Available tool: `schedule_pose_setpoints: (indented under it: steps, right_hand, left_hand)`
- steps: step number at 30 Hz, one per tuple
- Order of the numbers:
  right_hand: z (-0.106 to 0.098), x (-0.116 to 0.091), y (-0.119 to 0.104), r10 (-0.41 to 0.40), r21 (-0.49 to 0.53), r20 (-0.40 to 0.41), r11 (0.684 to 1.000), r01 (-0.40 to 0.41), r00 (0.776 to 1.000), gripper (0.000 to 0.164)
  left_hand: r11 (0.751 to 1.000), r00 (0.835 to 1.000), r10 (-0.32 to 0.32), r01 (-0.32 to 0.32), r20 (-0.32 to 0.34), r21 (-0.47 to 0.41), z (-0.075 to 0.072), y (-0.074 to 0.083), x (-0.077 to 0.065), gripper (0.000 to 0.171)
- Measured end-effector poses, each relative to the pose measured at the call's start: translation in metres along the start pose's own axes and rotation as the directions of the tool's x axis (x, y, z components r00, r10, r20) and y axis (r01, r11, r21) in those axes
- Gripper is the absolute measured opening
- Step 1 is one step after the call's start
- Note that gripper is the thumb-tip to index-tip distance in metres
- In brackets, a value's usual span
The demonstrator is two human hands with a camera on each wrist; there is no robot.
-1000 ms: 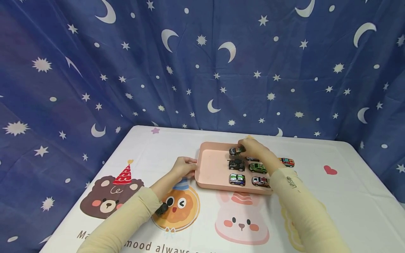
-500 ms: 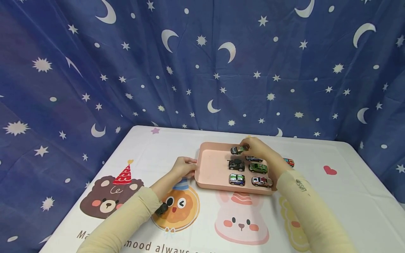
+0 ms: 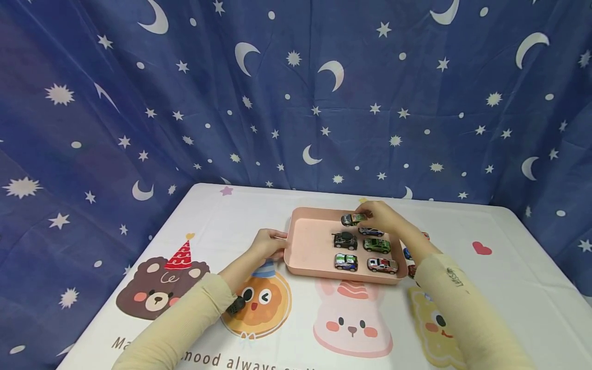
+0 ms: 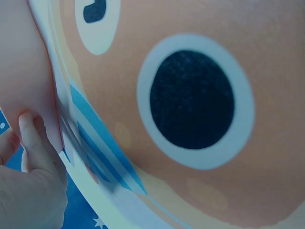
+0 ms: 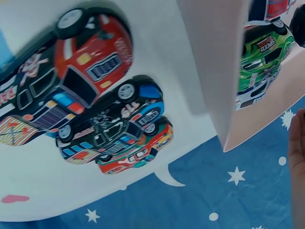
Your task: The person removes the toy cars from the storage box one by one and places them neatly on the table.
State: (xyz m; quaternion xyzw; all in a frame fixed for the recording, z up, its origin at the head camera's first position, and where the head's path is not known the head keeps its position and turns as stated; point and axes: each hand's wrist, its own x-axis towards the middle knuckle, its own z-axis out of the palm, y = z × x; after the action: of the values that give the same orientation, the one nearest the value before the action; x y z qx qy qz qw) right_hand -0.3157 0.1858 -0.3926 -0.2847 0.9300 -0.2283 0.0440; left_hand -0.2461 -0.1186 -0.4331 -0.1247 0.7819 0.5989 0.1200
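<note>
A pink tray (image 3: 310,246) lies on the table with several toy cars in its right half. My left hand (image 3: 270,244) grips the tray's left edge; the left wrist view has its fingers (image 4: 31,138) against the tray wall (image 4: 28,62). At the tray's back side my right hand (image 3: 380,216) pinches a dark patterned toy car (image 3: 353,219). Below that car stand a black toy tank (image 3: 345,241), a green toy car (image 3: 376,245), a white-and-blue car (image 3: 346,262) and a silver-and-red car (image 3: 382,265). The right wrist view catches only the right hand's edge (image 5: 298,167).
Outside the tray's right wall, more toy cars stand, including a red-and-black one (image 5: 86,67), a black-and-blue one (image 5: 114,124) and an orange-and-green one (image 5: 138,155). A small dark object (image 3: 236,305) sits by the left sleeve. A starry blue curtain (image 3: 296,128) hangs behind the table.
My right hand has shifted slightly right along the tray's back with the toy car. The right forearm moved right too, uncovering cars beside the tray. My left hand has stayed put.
</note>
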Motion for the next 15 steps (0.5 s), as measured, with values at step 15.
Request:
schedule_pose_setpoints:
  steps: [15]
  right_hand:
    - [-0.008,-0.024,0.012,-0.021,0.003,-0.048,1.000,0.021,0.999,0.032]
  left_hand:
    - [1.000,1.000,-0.006,0.006,-0.007,0.010,0.001,0.000,-0.001,0.030]
